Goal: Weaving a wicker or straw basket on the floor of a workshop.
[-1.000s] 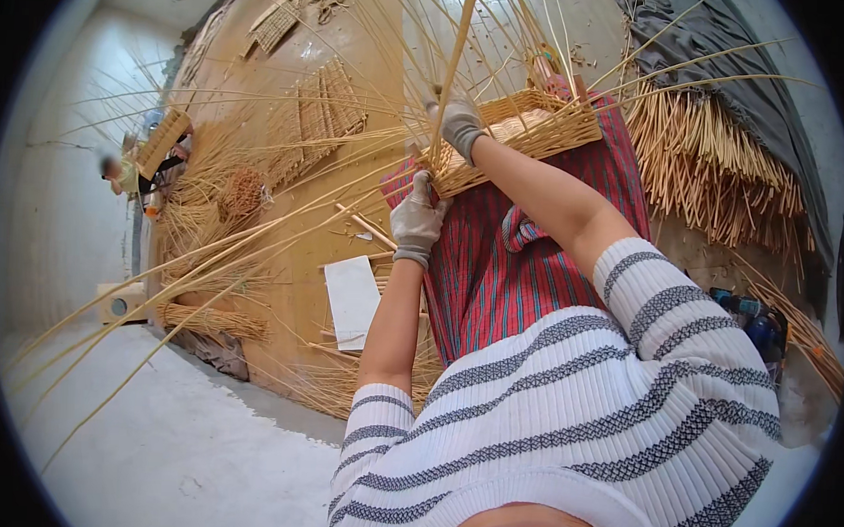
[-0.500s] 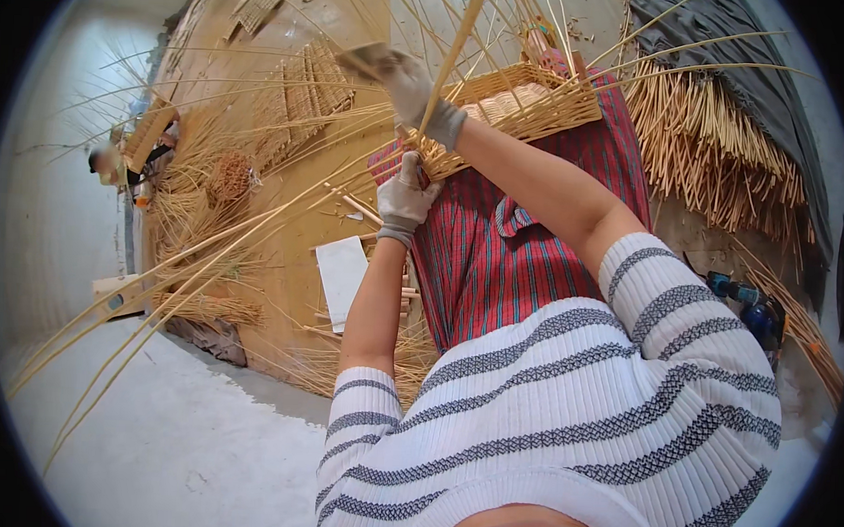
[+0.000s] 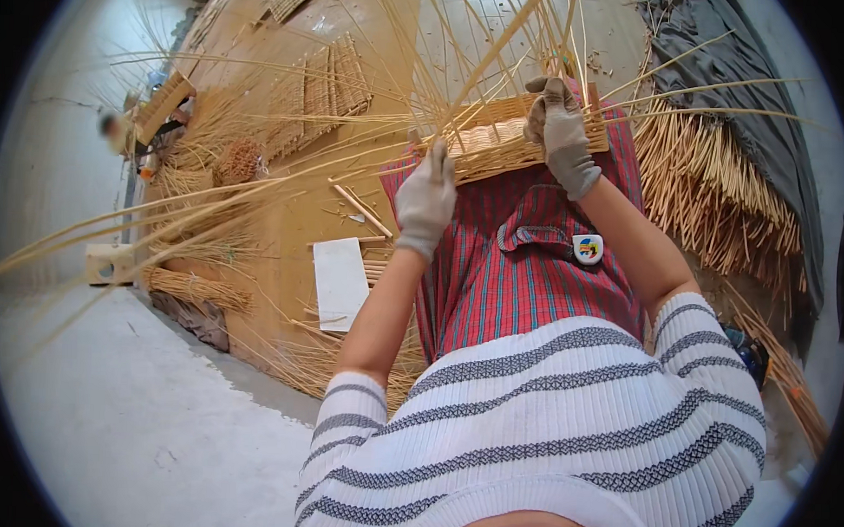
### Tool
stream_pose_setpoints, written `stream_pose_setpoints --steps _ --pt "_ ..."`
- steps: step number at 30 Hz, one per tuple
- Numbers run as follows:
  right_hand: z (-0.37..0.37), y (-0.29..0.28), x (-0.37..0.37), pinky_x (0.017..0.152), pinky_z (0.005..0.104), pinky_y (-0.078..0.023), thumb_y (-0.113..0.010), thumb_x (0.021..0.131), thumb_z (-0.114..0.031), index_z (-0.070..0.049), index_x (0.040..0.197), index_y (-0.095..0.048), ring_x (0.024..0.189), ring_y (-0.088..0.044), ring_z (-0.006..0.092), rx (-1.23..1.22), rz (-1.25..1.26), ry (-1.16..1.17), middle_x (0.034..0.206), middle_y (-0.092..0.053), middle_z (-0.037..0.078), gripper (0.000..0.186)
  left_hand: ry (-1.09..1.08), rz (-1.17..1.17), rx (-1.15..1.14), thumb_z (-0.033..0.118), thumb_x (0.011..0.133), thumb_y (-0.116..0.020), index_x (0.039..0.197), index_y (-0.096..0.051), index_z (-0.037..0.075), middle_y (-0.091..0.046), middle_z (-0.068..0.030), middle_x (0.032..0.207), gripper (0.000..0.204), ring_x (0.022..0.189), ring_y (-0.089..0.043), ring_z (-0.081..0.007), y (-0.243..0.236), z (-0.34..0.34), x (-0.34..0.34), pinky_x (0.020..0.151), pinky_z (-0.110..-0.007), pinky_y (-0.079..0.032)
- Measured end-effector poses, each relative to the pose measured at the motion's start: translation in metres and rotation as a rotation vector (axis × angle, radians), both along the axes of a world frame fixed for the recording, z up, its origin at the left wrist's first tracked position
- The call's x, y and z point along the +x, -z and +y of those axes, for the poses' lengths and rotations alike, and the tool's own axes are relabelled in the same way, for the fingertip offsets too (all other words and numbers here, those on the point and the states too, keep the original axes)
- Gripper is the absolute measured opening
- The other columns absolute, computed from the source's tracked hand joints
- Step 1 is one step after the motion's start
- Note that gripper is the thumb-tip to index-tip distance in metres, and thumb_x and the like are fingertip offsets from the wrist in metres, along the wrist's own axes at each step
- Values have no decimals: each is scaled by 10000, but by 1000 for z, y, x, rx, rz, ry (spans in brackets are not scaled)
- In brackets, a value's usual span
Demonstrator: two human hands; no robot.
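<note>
A half-woven wicker basket (image 3: 500,162), shallow and rectangular, rests across my lap on a red plaid apron (image 3: 504,304). Long loose willow rods (image 3: 492,60) rise and fan out from its edges. My left hand (image 3: 426,199), in a pale work glove, is closed at the basket's left corner, its thumb and fingers pinching there. My right hand (image 3: 561,134), gloved too, is closed over the basket's right part, with fingers bent across the rim. Its palm side is hidden, so anything else under those fingers cannot be made out.
Woven wicker panels (image 3: 321,97) and loose rods lie on the board at the left. A white sheet (image 3: 340,284) lies by my left forearm. A large rod bundle (image 3: 722,181) sits under dark cloth (image 3: 709,41) at right. Another person (image 3: 120,132) sits far left.
My right hand has left the basket's left end, where it held a flat block, and now grips the right part. The left hand stays at the corner. A round badge on the apron has come into view.
</note>
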State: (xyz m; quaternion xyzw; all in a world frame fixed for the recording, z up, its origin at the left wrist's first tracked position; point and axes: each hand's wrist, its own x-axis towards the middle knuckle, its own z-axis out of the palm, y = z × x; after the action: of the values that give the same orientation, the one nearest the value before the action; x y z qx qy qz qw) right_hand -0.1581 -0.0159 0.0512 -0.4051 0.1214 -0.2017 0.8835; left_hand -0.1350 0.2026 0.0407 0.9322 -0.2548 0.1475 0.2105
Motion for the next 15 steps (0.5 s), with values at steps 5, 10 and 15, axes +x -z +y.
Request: stream_pose_setpoints --steps 5,10,15 --pt "-37 27 1 574 323 -550 -526 1041 -256 -70 1045 -619 578 -568 145 -215 -192 -13 680 -552 6 207 -132 1210 -404 349 1003 -482 1292 -529 2 -676 -238 849 454 544 -676 -289 8 -41 49 443 -418 -540" --pt "-81 80 26 728 389 -620 -545 1019 -141 -68 1083 -576 757 -679 205 -10 164 53 827 -661 69 102 -62 1300 -813 389 995 -550 1273 -543 25 -653 -141 792 458 566 -686 -245 27 -34 46 449 -353 -554" --pt "-22 22 115 853 281 -530 -566 945 30 -29 1184 -600 946 -655 172 -542 -258 -89 1038 -686 114 249 -151 1168 -621 403 965 -625 1195 -562 -2 -691 -170 928 470 557 -695 -260 46 -45 49 485 -348 -583"
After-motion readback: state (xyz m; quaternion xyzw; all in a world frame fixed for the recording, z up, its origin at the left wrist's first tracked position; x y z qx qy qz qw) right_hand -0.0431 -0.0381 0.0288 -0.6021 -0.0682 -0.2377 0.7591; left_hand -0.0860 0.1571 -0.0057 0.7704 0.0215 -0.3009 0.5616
